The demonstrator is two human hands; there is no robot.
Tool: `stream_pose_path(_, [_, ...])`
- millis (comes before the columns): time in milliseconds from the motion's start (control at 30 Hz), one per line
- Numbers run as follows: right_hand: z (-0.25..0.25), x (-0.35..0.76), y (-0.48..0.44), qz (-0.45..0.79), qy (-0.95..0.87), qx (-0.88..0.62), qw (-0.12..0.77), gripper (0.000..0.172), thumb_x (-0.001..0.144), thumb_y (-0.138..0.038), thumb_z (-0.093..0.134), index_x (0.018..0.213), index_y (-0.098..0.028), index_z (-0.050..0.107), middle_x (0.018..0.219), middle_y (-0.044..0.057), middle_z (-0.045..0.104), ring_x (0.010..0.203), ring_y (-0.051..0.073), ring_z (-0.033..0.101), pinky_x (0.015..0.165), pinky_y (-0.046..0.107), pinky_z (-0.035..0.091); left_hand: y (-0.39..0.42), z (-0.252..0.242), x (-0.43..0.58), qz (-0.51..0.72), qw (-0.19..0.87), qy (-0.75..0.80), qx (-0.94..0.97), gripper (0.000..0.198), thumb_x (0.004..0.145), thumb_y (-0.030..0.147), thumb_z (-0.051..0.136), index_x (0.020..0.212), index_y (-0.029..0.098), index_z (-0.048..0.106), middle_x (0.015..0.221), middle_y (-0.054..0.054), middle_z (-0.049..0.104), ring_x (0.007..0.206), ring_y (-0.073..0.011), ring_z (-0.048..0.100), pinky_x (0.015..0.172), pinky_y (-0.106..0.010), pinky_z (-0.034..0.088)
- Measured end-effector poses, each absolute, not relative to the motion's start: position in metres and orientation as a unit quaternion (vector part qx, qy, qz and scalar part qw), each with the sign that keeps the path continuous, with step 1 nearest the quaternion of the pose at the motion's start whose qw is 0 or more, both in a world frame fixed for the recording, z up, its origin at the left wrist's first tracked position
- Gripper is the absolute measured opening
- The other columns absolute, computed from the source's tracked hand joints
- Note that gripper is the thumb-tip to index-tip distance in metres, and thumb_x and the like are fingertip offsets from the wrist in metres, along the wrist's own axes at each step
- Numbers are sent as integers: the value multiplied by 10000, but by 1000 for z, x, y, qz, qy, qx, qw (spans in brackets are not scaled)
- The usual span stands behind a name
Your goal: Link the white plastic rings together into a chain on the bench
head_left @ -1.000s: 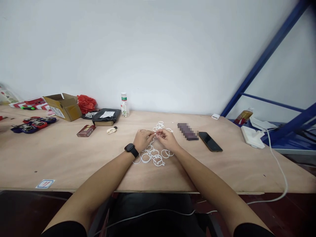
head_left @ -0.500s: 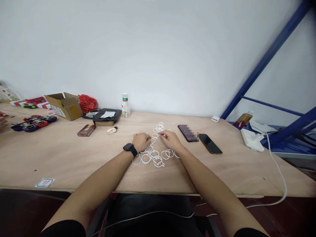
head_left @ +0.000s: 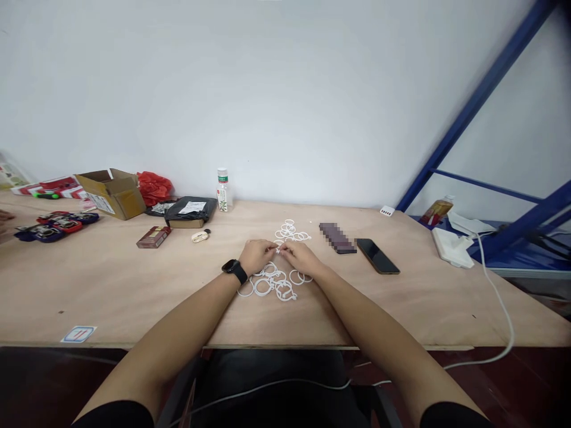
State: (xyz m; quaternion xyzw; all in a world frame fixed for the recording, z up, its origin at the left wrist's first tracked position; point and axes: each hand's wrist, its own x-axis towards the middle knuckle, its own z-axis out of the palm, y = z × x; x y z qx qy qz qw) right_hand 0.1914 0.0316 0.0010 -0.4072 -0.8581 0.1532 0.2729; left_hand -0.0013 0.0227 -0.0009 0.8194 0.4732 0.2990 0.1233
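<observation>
I see the small white piece (head_left: 277, 251) in the middle of the worktop (head_left: 156, 291), between the fingertips of my two hands. The left hand (head_left: 256, 257) and the right hand (head_left: 301, 257) are both almost closed, pinching at that piece; from here I can't tell which grips it more firmly, or whether it belongs to a ring hidden behind the fingers. White rings (head_left: 272, 286) lie around them, one overlapping group nearer me and another beyond the fingers.

Outward to the left sit a cream case (head_left: 200, 236), closed as far as I can tell, and a dark red pack (head_left: 153, 237), its contents hidden from me. Behind these, a black plastic package (head_left: 193, 207) with a white label rests on a small cardboard box (head_left: 185, 224). The larger cardboard box (head_left: 118, 199) stands with its top open, but its inside is out of my sight. A clear bottle (head_left: 223, 193) stands upright by the wall. On my right lies a black phone (head_left: 377, 256); farther over, a bottle (head_left: 439, 211) leans, with something amber showing on or in it.

Half a second ago my hands were apart, with a ring visible between them; now the fingertips have come together, and the far rings' right side is uncovered.
</observation>
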Motion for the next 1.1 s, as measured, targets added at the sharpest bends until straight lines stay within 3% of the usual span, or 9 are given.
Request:
stream_pose_path(167, [1,190,32,190,-806,-413,379,132,886,-270,556,899,-198,666,860,32,709,802,170,628,718,281,452,23,0,0,391,126,404,818,228,913,296,546,1021,225,734,1000,-40,745,892,-182,674,845,-303,494])
stream_pose_path(433, [-1,183,26,251,-730,-422,476,186,824,-309,605,967,-193,625,766,8,694,669,146,633,637,267,486,20,0,4,416,55,390,820,187,902,237,565,1008,210,717,978,-53,737,899,-192,653,860,-342,493])
stream_pose_path(600, [-3,182,29,240,-733,-440,459,179,816,-269,598,973,-195,645,733,1,691,632,145,626,612,263,480,18,3,6,351,30,399,846,225,896,196,528,1048,203,693,1048,-55,721,961,-205,633,909,-361,462])
stream_pose_path(800, [1,195,45,122,-753,-452,463,172,851,-248,562,959,-214,692,964,59,713,850,193,656,799,334,506,12,9,8,324,29,452,831,409,894,302,541,1294,220,546,1182,-65,668,1103,-233,580,995,-421,383])
stream_pose_path(900, [6,204,46,80,-765,-473,429,222,816,-207,597,1018,-206,690,1091,84,677,947,214,635,824,350,500,13,10,4,303,45,475,825,318,878,256,517,1170,225,640,1121,-51,691,1075,-227,594,993,-408,386])
stream_pose_path(1000, [10,203,37,108,-806,-450,370,220,826,-199,599,1022,-209,697,1039,67,694,911,198,639,807,334,502,18,10,-4,262,87,485,830,248,791,205,552,974,221,718,1032,-24,718,992,-208,631,952,-354,432])
stream_pose_path(1100, [10,192,25,148,-874,-361,291,272,818,-112,569,1022,-229,706,1000,35,704,912,175,638,825,307,490,23,10,-12,260,110,509,813,261,772,202,534,948,207,726,1011,-25,727,953,-200,646,901,-315,472])
